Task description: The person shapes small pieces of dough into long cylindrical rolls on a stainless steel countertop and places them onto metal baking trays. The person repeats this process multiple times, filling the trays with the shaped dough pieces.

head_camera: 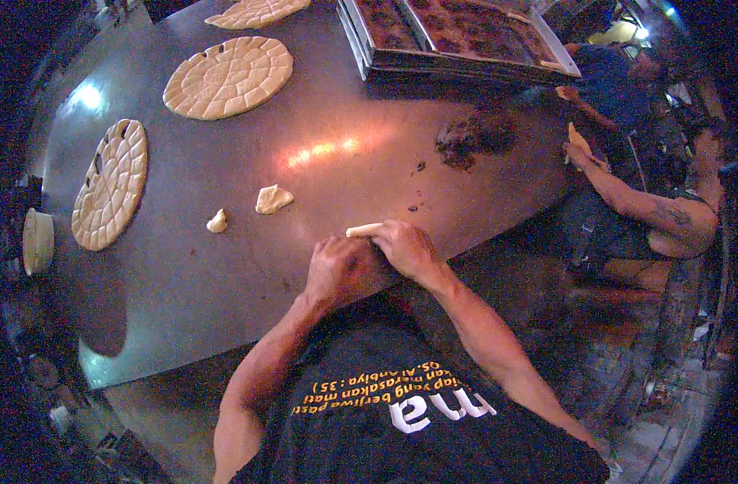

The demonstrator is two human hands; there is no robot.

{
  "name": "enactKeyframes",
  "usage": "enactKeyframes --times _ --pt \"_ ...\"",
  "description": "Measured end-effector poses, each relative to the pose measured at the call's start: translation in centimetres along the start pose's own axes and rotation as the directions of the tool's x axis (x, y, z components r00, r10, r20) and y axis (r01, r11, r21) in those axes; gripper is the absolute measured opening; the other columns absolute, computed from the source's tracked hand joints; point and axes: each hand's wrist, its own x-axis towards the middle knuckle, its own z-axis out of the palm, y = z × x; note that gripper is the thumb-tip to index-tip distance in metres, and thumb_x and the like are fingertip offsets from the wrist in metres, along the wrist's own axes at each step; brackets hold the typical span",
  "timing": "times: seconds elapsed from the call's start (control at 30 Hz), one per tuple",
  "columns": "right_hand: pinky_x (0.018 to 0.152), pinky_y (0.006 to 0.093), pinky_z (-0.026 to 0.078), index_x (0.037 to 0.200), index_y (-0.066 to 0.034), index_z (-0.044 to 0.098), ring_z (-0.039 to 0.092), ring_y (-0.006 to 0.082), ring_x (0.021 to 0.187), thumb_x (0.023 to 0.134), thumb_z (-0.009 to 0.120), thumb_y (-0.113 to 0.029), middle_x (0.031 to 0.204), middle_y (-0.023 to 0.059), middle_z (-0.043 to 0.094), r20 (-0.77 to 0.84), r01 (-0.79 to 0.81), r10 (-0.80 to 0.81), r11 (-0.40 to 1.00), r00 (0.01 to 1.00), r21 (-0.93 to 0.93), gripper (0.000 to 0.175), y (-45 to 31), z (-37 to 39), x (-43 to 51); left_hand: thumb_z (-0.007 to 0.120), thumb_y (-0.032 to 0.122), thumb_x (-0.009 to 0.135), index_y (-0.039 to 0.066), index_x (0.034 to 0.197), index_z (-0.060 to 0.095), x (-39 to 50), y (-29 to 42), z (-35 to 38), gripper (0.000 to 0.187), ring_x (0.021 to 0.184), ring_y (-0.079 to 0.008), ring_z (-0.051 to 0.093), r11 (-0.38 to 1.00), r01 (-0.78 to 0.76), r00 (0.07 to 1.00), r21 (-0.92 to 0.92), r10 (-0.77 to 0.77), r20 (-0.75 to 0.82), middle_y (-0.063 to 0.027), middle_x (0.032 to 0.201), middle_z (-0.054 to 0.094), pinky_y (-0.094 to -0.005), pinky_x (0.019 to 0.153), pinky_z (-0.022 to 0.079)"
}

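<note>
A short roll of pale dough (364, 230) juts leftward from the fingers of my right hand (410, 247), near the front edge of the metal worktable (205, 302). Just below the roll, my left hand (340, 266) has its fingers curled and its back turned up. Whether it grips anything is hidden from this angle. Two loose dough pieces lie on the tabletop to the left of my hands: a larger flat scrap (274, 199) and a smaller lump (218, 221).
Flat dough rounds with a tile-like pattern, among them one (230, 78) at the back and one (110, 184) at the left, lie on the table. Stacked metal trays (478, 60) stand at the far right. Another person's arm (629, 193) reaches over the right edge.
</note>
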Motion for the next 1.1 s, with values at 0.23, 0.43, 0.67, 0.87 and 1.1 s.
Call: enactKeyframes --times 0.23,0.43,0.67,0.87,1.1 --pt "0.112 0.0451 0.04 0.136 -0.0103 0.057 0.049 0.0397 0.132 0.098 0.05 -0.012 0.142 0.019 0.053 -0.418 0.234 -0.288 0.956 0.861 -0.175 0.04 0.4 4.1 5.4 0.066 0.019 0.085 0.011 0.092 0.066 2.4 0.2 0.8 0.011 0.096 -0.0307 0.057 0.946 0.053 0.925 0.32 0.074 -0.372 -0.0076 0.099 0.062 -0.047 0.082 0.041" --pt "0.118 0.0598 0.025 0.136 -0.0088 0.057 0.036 0.0333 0.144 0.096 0.051 -0.023 0.152 0.0132 0.044 -0.337 0.371 -0.529 0.822 0.779 -0.431 0.043 3.0 4.5 7.7 0.069 0.021 0.082 0.011 0.094 0.065 2.6 -0.9 1.3 0.016 0.094 -0.0294 0.057 0.952 0.123 0.927 0.281 -0.01 -0.374 -0.0073 0.099 0.061 -0.0453 0.081 0.04" --pt "0.118 0.0617 0.022 0.142 -0.0139 0.052 0.033 0.0313 0.147 0.097 0.047 -0.027 0.156 0.0118 0.04 -0.338 0.294 -0.551 0.762 0.763 -0.578 0.047 2.4 2.9 7.6 0.072 0.02 0.081 0.012 0.093 0.066 3.9 -3.0 0.6 0.015 0.099 -0.0297 0.057 0.922 0.024 0.909 0.388 0.141 -0.393 -0.0063 0.106 0.063 -0.0449 0.087 0.042" --pt "0.115 0.0687 0.019 0.143 -0.0162 0.051 0.028 0.0308 0.149 0.098 0.047 -0.032 0.157 0.0127 0.038 -0.304 0.334 -0.555 0.766 0.774 -0.549 0.048 3.3 4.0 8.0 0.071 0.023 0.083 0.013 0.093 0.066 3.9 -2.2 0.3 0.015 0.098 -0.0277 0.057 0.942 0.118 0.931 0.314 0.005 -0.364 -0.0052 0.104 0.063 -0.0447 0.087 0.041" --pt "0.115 0.0566 0.033 0.131 -0.0036 0.06 0.038 0.0343 0.143 0.091 0.061 -0.025 0.149 0.0174 0.046 -0.231 0.474 -0.56 0.813 0.796 -0.337 0.045 4.1 1.1 9.1 0.077 0.024 0.08 0.015 0.094 0.071 5.7 -3.5 -1.8 0.017 0.097 -0.0256 0.057 0.949 0.011 0.924 0.314 0.11 -0.365 -0.0018 0.099 0.064 -0.043 0.087 0.042"
